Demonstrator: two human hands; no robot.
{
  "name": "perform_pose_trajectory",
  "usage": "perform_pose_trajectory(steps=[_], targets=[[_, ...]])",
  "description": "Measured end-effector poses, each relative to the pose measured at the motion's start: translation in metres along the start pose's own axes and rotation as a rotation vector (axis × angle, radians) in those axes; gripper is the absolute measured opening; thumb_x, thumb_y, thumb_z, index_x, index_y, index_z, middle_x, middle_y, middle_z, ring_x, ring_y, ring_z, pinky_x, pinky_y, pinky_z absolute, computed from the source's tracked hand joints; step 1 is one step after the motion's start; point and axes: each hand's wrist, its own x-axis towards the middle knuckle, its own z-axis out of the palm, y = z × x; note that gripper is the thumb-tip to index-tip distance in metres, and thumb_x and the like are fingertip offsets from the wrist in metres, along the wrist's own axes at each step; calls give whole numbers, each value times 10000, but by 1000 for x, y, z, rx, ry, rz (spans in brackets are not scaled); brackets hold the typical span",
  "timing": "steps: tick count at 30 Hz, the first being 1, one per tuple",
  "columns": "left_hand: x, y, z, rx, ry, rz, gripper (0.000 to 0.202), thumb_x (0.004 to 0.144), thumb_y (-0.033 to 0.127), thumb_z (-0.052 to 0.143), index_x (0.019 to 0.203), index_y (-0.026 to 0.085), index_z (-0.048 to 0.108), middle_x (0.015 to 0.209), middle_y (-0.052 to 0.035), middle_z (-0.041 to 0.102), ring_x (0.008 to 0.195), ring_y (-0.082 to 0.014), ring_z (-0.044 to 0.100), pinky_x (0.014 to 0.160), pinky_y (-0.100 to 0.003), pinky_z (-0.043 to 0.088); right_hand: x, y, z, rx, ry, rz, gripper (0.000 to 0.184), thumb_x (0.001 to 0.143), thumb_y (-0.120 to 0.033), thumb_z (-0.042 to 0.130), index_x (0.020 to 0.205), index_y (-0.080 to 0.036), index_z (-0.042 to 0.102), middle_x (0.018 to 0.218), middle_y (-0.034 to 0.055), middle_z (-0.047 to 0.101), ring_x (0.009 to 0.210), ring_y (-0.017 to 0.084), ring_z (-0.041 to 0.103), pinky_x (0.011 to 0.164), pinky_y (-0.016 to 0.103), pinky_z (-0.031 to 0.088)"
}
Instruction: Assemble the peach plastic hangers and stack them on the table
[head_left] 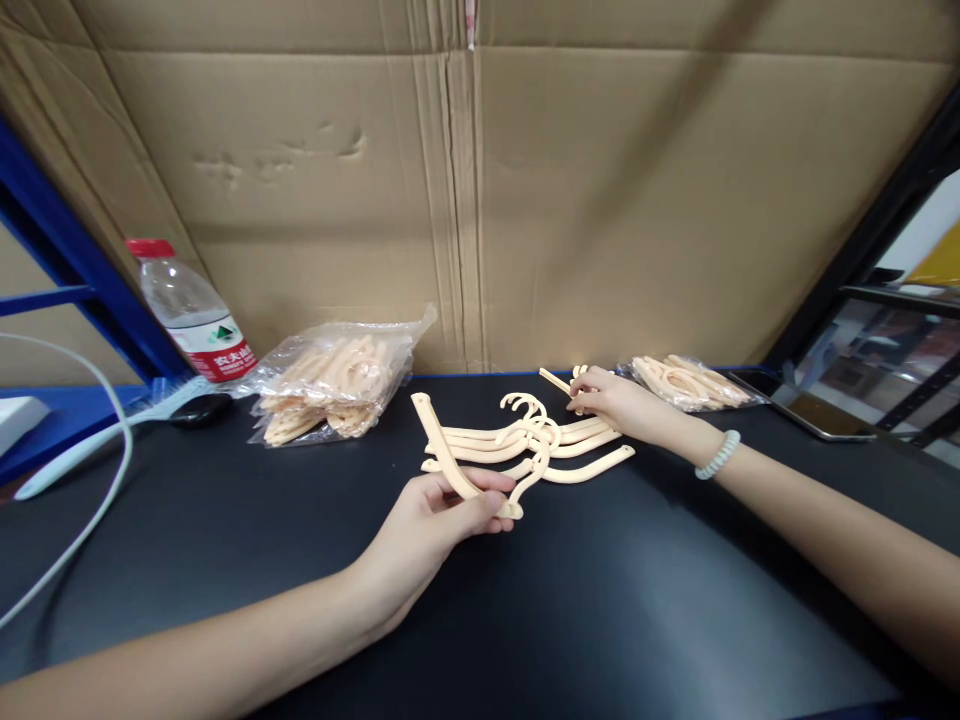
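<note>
In my left hand (457, 505) is a cream plastic hanger part (439, 440), one sloping arm joined to a curved hook (541, 470). Thumb and fingers pinch it at the joint, and the arm points up and away. Just behind it, several cream hangers (480, 450) lie overlapped, their hooks toward the middle. My right hand (611, 400) is beyond their right side, fingers curled down on small loose cream hanger pieces (555, 381). What its fingertips grip is partly hidden.
A clear bag of cream hanger parts (337, 385) lies at left, a smaller bag (690, 383) at right. A red-capped water bottle (195, 315) and a light-blue-handled brush (112, 435) are far left. A phone (806, 408) lies right. Cardboard (637, 200) walls the back.
</note>
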Motion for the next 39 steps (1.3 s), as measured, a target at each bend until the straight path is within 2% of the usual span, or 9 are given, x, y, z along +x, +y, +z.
perform_pose_trajectory(steps=[3,6,10,13,17,20,26,30,39], targets=[[0,1,1,-21,-4,1,229,700,267,825,882,136,775,796,-46,732,751,-133,660,748,-204,531,1,-5,-1,27,79,19,254,953,-160,444,944,-190,696,1002,113,610,915,235,549,781,383,487],[-1,1,1,-34,-18,5,218,699,261,825,869,132,778,803,-47,729,746,-131,651,742,-205,527,4,-18,-9,113,281,132,238,969,-181,423,981,-182,660,989,111,592,885,220,565,759,367,489],[-1,1,0,-31,-15,7,234,692,262,831,875,127,778,798,-55,731,739,-130,644,730,-202,513,7,-49,-23,523,549,403,138,951,-284,531,1027,-220,626,755,18,594,683,167,560,618,297,456],[-2,0,-1,-13,8,6,252,669,251,842,881,132,775,776,-56,734,725,-135,650,727,-212,507,8,-77,-29,921,532,487,196,947,-353,557,1092,-225,589,641,-16,610,610,150,581,601,283,466],[-1,1,-1,-2,24,0,239,646,230,843,853,134,774,764,-53,732,729,-144,654,733,-226,506,10,-106,-32,1365,489,602,247,863,-393,678,1030,-222,617,853,52,717,809,190,671,695,311,527],[-1,2,-1,-17,19,2,228,630,214,848,829,133,772,763,-50,730,730,-143,652,733,-224,507,10,-114,-32,1551,487,669,224,827,-393,720,952,-216,666,936,57,707,869,179,660,781,319,530],[0,1,-3,-62,20,-26,301,647,255,858,904,123,772,777,-48,716,728,-136,651,751,-226,520,6,-112,-21,1718,474,755,189,734,-251,819,875,-194,706,818,-3,620,755,101,576,729,220,509],[0,1,-2,-70,15,-37,300,647,258,864,888,109,763,835,-54,707,748,-138,651,775,-234,527,6,-118,-18,1831,486,760,289,706,-183,835,938,-235,670,768,-28,609,736,96,574,695,198,506],[1,-4,-4,21,-67,91,164,719,218,822,770,133,691,768,2,673,698,-104,638,703,-194,512,7,-147,-11,1714,191,672,230,738,-231,810,917,-170,678,861,31,680,808,138,647,736,243,531]])
